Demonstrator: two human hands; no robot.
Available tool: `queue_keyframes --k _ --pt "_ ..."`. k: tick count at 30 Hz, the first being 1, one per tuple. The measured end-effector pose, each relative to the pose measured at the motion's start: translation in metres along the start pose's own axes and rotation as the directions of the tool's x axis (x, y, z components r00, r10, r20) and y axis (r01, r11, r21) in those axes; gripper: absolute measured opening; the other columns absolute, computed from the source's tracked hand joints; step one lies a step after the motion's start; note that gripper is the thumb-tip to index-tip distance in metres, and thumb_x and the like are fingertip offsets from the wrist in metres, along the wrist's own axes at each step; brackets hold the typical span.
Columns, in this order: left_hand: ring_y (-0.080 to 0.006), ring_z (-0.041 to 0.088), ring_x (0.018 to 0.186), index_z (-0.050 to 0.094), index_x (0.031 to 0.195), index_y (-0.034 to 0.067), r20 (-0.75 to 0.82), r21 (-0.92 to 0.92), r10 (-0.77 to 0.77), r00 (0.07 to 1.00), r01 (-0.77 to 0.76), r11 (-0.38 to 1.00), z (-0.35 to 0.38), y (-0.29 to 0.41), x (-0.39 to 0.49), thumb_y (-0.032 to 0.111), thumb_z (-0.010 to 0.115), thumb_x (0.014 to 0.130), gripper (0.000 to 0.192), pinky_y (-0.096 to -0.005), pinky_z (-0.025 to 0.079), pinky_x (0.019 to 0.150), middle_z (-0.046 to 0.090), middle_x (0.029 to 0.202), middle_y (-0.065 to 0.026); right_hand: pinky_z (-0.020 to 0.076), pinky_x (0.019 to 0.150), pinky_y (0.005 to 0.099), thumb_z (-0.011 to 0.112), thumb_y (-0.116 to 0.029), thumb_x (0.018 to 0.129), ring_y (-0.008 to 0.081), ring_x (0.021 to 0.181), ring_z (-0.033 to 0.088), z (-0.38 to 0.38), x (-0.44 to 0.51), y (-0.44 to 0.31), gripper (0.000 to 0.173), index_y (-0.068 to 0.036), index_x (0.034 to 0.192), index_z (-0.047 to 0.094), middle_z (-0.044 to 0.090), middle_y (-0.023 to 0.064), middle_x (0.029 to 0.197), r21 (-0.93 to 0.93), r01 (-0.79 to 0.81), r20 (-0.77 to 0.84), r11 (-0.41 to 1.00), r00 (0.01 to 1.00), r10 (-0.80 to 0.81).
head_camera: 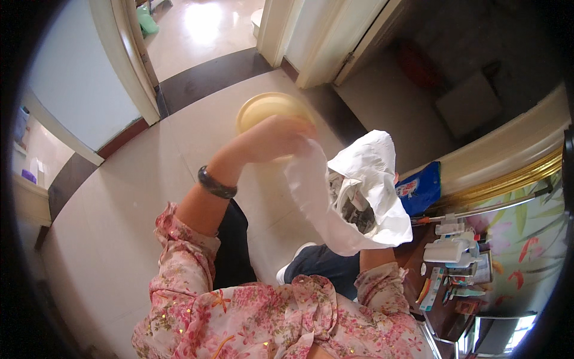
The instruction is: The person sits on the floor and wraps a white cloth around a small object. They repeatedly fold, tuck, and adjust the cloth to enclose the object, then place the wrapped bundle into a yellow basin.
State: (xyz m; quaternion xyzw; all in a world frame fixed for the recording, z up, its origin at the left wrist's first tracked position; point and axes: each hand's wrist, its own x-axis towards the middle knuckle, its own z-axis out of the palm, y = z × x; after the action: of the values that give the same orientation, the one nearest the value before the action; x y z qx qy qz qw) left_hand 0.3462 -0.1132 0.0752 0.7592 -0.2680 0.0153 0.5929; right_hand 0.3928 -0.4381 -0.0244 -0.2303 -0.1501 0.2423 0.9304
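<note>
A white cloth article is held up in front of me, hanging in loose folds. Through its opening shows a grey-and-white patterned inside; exactly what kind of article it is, I cannot tell. My left hand, blurred, grips the article's left edge. A dark bangle circles that wrist. The fabric hides nearly all of my right hand, which supports it from behind on the right; only a bit of finger shows. On the floor beyond my left hand stands a pale yellow plastic basin, partly covered by the hand.
At right, a dark wooden surface carries several bottles and small boxes. A blue printed bag lies by the wall. Doorways open ahead, with dark threshold strips across the tiled floor.
</note>
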Motion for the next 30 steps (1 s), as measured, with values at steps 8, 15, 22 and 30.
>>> queue_keyframes --k 8,15,22,30 --pt "-0.0243 0.061 0.096 0.068 0.106 0.004 0.079 0.132 0.145 0.986 -0.154 0.979 0.057 0.034 0.069 0.009 0.064 0.089 0.018 -0.0311 0.050 0.086 0.060 0.108 -0.0129 0.0391 0.107 0.0465 0.048 -0.061 0.088 0.0323 0.126 0.051 0.009 0.027 -0.001 0.076 -0.008 0.141 0.046 0.053 0.0155 0.139 -0.012 0.005 0.016 1.000 1.000 -0.005" --pt "-0.0236 0.061 0.099 0.056 0.127 0.012 0.045 0.158 0.069 0.997 -0.075 0.985 0.074 0.045 0.081 0.017 0.076 0.080 0.051 -0.0325 0.052 0.085 0.053 0.121 -0.0133 0.0386 0.108 0.0463 0.047 -0.062 0.088 0.0322 0.127 0.051 0.012 0.027 -0.003 0.076 -0.007 0.141 0.046 0.053 0.0156 0.139 -0.020 0.020 0.011 1.000 1.000 -0.020" --pt "-0.0164 0.062 0.076 0.058 0.122 0.009 0.004 0.085 -0.011 1.000 0.010 0.996 0.076 0.045 0.083 0.016 0.074 0.081 0.045 -0.0288 0.049 0.069 0.059 0.080 -0.0078 0.0380 0.108 0.0461 0.047 -0.062 0.089 0.0320 0.127 0.050 0.009 0.013 -0.005 0.076 -0.007 0.141 0.046 0.053 0.0157 0.139 -0.001 0.013 0.022 1.000 1.000 -0.013" --pt "-0.0115 0.059 0.076 0.066 0.116 0.007 -0.047 0.051 0.157 0.986 -0.155 0.987 0.079 0.052 0.098 0.015 0.065 0.090 0.027 -0.0268 0.049 0.068 0.068 0.095 -0.0066 0.0374 0.109 0.0459 0.046 -0.062 0.089 0.0318 0.128 0.050 0.009 0.006 -0.001 0.076 -0.007 0.141 0.046 0.052 0.0158 0.139 0.021 -0.003 0.030 1.000 1.000 0.003"
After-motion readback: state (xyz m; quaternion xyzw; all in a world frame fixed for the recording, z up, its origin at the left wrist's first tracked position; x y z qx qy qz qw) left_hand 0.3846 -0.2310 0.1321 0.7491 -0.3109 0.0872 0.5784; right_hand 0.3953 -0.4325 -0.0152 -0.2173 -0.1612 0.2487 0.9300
